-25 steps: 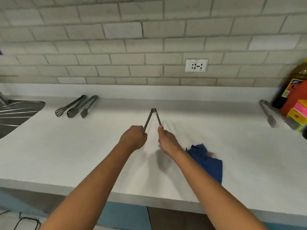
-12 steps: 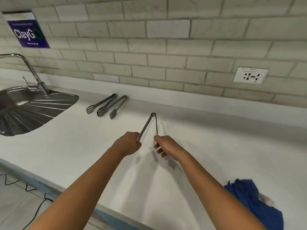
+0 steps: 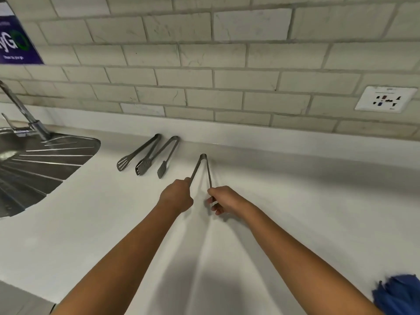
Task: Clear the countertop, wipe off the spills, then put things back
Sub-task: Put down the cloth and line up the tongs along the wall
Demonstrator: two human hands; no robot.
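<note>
A pair of metal tongs (image 3: 203, 165) points its hinge toward the wall above the white countertop (image 3: 295, 201). My left hand (image 3: 177, 196) grips the left arm of the tongs in a fist. My right hand (image 3: 223, 200) pinches the right arm, fingers curled below it. Two other metal tongs (image 3: 147, 155) lie side by side near the backsplash, to the left of the held pair. A crumpled blue cloth (image 3: 400, 294) lies on the counter at the lower right edge.
A steel sink drainboard (image 3: 34, 164) and faucet (image 3: 22, 114) fill the left side. A wall socket (image 3: 386, 98) sits on the tiled backsplash at the right. A purple sign (image 3: 13, 42) hangs at the upper left.
Both hands have carried the tongs leftward along the counter, nearer the two lying tongs. The view has swung left, so the blue cloth has slid to the lower right edge.
</note>
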